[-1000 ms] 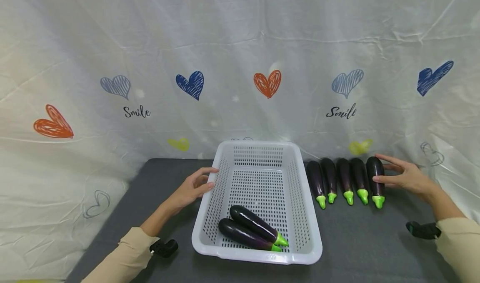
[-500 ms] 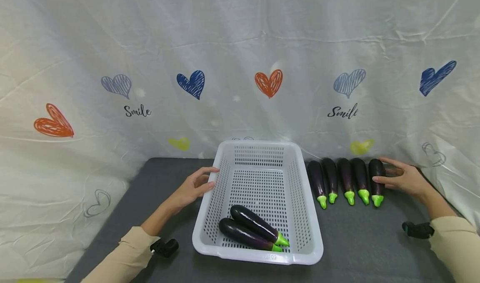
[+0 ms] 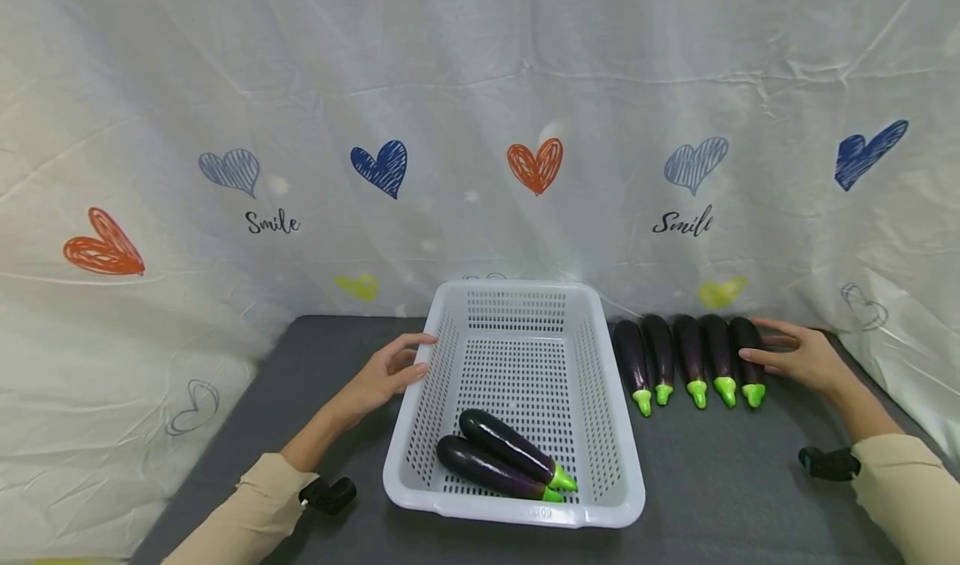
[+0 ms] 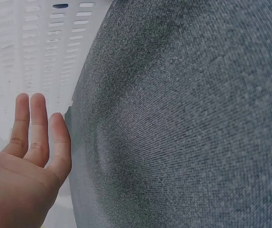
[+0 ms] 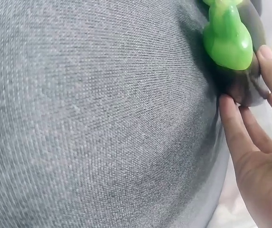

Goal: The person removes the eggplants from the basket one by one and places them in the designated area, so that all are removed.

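Our right hand (image 3: pixel 808 362) pinches the end eggplant (image 3: pixel 747 337), now nearer its neighbour (image 3: pixel 717 350), so the row (image 3: pixel 688 352) closes up. Our left hand (image 3: pixel 381 379), relaxed, touches the perforated basket (image 3: pixel 517 511).

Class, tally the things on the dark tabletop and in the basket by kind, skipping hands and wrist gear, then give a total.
Basket: 1
Eggplants: 7 (2 inside the basket, 5 in a row to its right)
Total: 8
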The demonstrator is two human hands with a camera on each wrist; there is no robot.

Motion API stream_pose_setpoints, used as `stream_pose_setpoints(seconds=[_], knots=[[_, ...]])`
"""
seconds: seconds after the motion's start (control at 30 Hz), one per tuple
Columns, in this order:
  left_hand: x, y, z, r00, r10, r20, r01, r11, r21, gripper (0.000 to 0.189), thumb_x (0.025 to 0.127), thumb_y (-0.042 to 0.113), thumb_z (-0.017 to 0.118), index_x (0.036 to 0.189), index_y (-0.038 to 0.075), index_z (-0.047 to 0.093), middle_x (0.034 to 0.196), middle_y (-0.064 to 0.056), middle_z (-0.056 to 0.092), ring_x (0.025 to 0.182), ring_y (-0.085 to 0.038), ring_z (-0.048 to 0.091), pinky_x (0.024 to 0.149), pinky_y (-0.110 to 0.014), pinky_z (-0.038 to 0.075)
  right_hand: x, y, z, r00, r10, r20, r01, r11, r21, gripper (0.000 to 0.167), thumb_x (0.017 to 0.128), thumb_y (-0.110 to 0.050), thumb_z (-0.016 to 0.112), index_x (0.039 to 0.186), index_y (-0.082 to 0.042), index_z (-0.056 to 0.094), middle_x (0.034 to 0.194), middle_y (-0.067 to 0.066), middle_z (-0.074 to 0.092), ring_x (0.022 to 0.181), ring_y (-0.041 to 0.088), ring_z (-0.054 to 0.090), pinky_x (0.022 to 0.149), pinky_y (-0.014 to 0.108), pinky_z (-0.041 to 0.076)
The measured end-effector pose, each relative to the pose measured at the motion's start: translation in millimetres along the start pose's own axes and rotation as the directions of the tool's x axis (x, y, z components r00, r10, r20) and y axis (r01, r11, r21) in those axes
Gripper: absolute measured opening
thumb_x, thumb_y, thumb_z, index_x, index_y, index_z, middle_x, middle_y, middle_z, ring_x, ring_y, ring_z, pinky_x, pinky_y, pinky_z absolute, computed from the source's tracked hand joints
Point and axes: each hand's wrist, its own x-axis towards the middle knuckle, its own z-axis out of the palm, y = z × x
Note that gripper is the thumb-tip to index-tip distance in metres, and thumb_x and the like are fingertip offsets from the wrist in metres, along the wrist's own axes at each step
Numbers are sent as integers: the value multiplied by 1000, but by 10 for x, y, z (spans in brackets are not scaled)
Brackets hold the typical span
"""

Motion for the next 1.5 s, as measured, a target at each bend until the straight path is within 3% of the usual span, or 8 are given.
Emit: stream_pose_setpoints(seconds=[0.37, 0.47, 0.63, 0.77, 0.87, 1.0, 1.1, 1.5], knots=[[10, 8, 0, 1000, -6, 4, 6, 1000, -7, 48, 106, 17, 57, 152, 15, 43, 134, -26, 53, 107, -37, 63, 80, -49, 57, -4, -13, -12, 1000, 3, 2, -3, 1000, -5, 90, 95, -37, 74, 155, 10, 25, 143, 50, 28, 129, 62, 36, 78, 40, 58], [13, 3, 0, 1000, -3, 5, 3, 1000, -5, 48, 106, 17, 57, 152, 14, 43, 135, -26, 53, 107, -38, 63, 80, -50, 57, -8, -34, -39, 1000, 2, -4, -2, 1000, -7, 89, 96, -38, 73, 154, 11, 26, 142, 50, 30, 124, 58, 46, 77, 39, 58], [11, 4, -1, 1000, 2, 7, -2, 1000, -14, 48, 106, 17, 57, 152, 14, 43, 134, -26, 52, 107, -38, 63, 80, -50, 57, -20, -77, -123, 998, -47, -50, 46, 998, -36, 81, 98, -34, 71, 150, 14, 31, 136, 50, 38, 92, 20, 71, 72, 36, 59], [6, 7, -3, 1000, 2, 8, -2, 1000, -25, 48, 106, 16, 57, 152, 13, 42, 135, -27, 52, 108, -38, 62, 81, -50, 57, -30, -106, -173, 986, -122, -117, 116, 992, -53, 72, 99, -28, 71, 146, 15, 38, 133, 48, 43, 80, -7, 61, 67, 32, 58], [4, -4, -5, 1000, 2, 7, -2, 1000, -22, 48, 106, 16, 57, 152, 14, 42, 136, -27, 51, 108, -38, 62, 81, -50, 56, -45, -137, -188, 969, -171, -178, 164, 985, -55, 65, 98, -25, 72, 143, 15, 44, 128, 31, 56, 83, -16, 55, 66, 27, 57], [2, -22, -7, 1000, 2, 6, -2, 1000, -15, 47, 106, 16, 57, 152, 14, 43, 136, -26, 51, 108, -38, 62, 81, -50, 56, -96, -244, -183, 959, -190, -212, 192, 981, -13, 63, 97, -25, 73, 141, 12, 48, 117, -13, 57, 87, -18, 55, 67, 21, 55], [-1, -27, -9, 1000, 6, 9, -6, 1000, -20, 47, 106, 15, 57, 151, 13, 43, 137, -27, 51, 108, -38, 62, 81, -50, 56, -140, -365, -150, 962, -191, -195, 200, 979, 28, 62, 98, -26, 72, 143, 8, 48, 113, -25, 53, 91, -15, 58, 70, 17, 53], [-7, -27, -16, 1000, 25, 11, -25, 1000, -19, 47, 106, 14, 56, 151, 12, 42, 136, -27, 52, 108, -36, 63, 81, -49, 57, -157, -745, 164, 940, -313, -138, 329, 937, 119, 53, 99, -13, 70, 145, 2, 49, 124, -8, 59, 101, -6, 62, 77, 21, 55]])
